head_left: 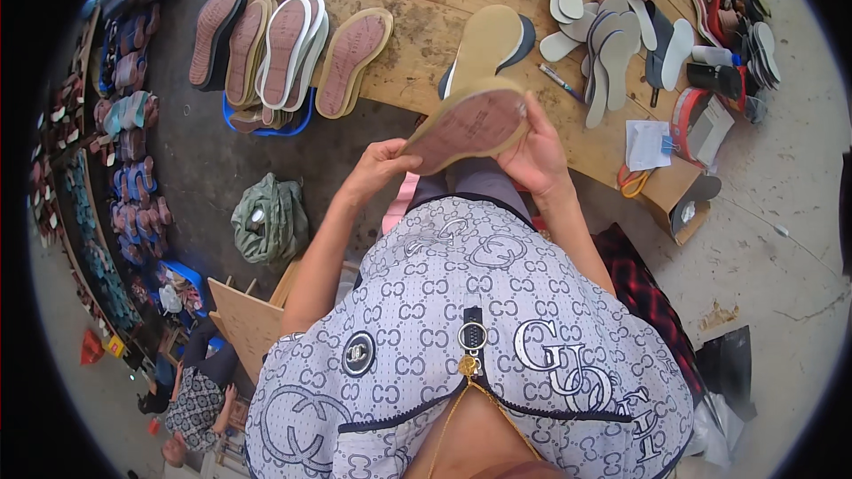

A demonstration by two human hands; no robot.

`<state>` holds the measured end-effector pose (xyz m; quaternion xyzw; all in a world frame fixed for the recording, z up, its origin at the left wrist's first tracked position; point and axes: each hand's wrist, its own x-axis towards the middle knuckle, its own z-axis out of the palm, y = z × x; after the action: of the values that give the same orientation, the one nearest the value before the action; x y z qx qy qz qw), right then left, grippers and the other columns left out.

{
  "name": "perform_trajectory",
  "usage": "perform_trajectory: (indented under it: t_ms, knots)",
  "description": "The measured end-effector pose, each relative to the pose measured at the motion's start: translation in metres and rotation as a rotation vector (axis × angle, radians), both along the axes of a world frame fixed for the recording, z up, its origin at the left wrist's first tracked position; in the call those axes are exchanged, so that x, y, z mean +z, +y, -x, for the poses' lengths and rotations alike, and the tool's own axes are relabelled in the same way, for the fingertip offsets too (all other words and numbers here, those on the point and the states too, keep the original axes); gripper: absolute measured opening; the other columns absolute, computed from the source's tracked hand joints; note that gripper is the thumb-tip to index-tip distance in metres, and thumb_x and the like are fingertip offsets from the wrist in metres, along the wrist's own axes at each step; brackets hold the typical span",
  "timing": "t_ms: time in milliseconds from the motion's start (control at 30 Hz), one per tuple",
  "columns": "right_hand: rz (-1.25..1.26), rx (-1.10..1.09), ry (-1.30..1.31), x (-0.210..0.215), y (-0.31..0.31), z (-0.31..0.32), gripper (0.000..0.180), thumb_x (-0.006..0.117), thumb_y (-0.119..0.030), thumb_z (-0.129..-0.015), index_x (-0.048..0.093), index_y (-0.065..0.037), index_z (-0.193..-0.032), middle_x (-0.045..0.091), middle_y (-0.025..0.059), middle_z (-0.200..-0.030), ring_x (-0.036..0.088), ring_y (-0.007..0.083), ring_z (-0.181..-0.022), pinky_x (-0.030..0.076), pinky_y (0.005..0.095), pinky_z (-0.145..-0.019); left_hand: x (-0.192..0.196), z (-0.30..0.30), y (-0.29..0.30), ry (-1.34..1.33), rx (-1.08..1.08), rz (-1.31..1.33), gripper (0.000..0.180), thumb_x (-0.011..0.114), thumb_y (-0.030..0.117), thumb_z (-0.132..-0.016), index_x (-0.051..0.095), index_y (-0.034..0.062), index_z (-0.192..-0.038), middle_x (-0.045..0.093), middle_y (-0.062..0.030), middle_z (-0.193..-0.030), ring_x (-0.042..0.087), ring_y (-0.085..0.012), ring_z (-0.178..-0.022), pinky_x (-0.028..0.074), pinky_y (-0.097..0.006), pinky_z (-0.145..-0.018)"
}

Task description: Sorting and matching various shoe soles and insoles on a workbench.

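A tan shoe sole with a reddish-brown patterned face (470, 129) is held tilted in front of me, above my lap at the table's near edge. My left hand (380, 168) pinches one end, its thumb lying on the reddish face. Around the other end my right hand (540, 149) is closed, thumb at the upper edge. Just beyond, several soles lie stacked on the wooden table, a plain tan sole (486, 40) uppermost and dark blue and white edges showing beneath. To the left, several reddish-faced soles with tan rims (355, 62) and white rims (288, 40) overhang the table edge.
White and grey insoles (612, 53) lie piled at the table's right, near a pen (559, 80), a tape roll (690, 120) and orange-handled scissors (633, 183). Below the left edge are a blue basket (271, 124) and a green cloth bundle (269, 220). Another person (200, 399) sits at far left.
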<state>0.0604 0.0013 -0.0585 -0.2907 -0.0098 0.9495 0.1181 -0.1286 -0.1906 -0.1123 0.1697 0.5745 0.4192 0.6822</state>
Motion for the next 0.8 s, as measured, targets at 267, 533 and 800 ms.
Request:
perform_trajectory:
  t_ms: [267,533,800]
  knots:
    - [-0.118,0.112,-0.042,0.014,-0.006,0.000,0.045,0.036,-0.037,-0.104,0.049,-0.003,-0.130,0.057,0.0093,-0.127,0.055,0.0206,-0.118,0.045,0.0396,-0.102,0.068,0.004,0.047,0.064,-0.177,-0.210,0.026,0.068,0.022,-0.089,0.068,-0.0014,-0.100,0.065,0.0015,-0.083,0.053,-0.0040,-0.073,0.047,-0.023,-0.066]
    - [-0.310,0.171,0.078,0.029,-0.030,0.011,0.042,0.045,-0.027,-0.102,0.044,0.000,-0.133,0.055,0.0113,-0.129,0.055,0.0198,-0.117,0.045,0.0379,-0.100,0.077,0.004,0.032,0.217,0.078,-0.214,0.025,0.072,0.016,-0.084,0.067,-0.0019,-0.102,0.068,-0.0030,-0.088,0.058,-0.0061,-0.079,0.049,-0.024,-0.070]
    - [-0.811,0.317,-0.123,-0.027,-0.020,0.029,0.038,0.060,-0.024,-0.093,0.055,0.003,-0.119,0.064,0.0102,-0.106,0.062,0.0167,-0.096,0.052,0.0324,-0.083,0.042,0.010,0.036,0.223,0.076,-0.184,0.023,0.068,0.018,-0.089,0.064,-0.0017,-0.100,0.065,0.0005,-0.089,0.055,-0.0044,-0.080,0.048,-0.022,-0.070]
